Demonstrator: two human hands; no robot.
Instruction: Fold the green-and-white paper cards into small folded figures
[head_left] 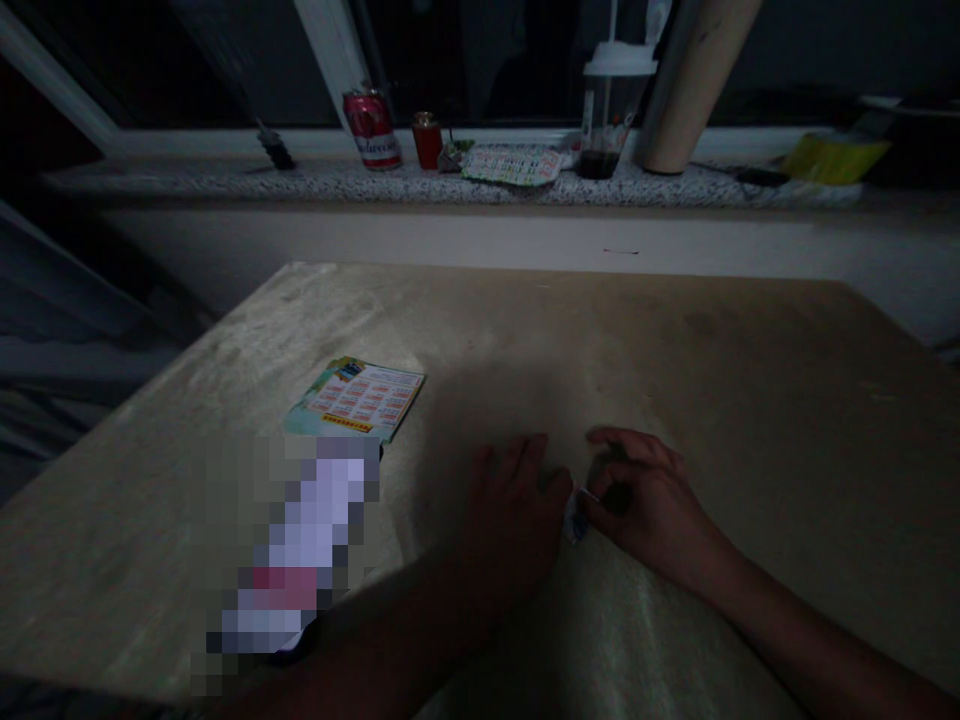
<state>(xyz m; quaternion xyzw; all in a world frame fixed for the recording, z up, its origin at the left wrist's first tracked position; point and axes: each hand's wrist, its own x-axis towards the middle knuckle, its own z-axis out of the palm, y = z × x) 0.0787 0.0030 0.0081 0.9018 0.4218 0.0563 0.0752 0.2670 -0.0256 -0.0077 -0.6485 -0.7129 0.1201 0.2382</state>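
Observation:
A small piece of paper (574, 518), whitish with dark print, lies between my hands on the table; most of it is covered. My right hand (649, 495) pinches its edge between thumb and forefinger, with the other fingers loosely curled. To its left, my left hand (517, 510) rests palm down with the fingers stretched out on the tabletop. Its thumb side touches or covers the paper's left edge; deep shadow hides how exactly. Left of my hands lies a stack of printed cards (367, 395) with red and white grids.
A phone-like device (315, 530), its screen pixelated, lies on the table (735, 360) beside my left forearm. On the window sill stand a red can (373, 130), a lighter-like red item (427, 142), a crumpled printed sheet (514, 163), a lidded cup (606, 115) and a cardboard tube (694, 90).

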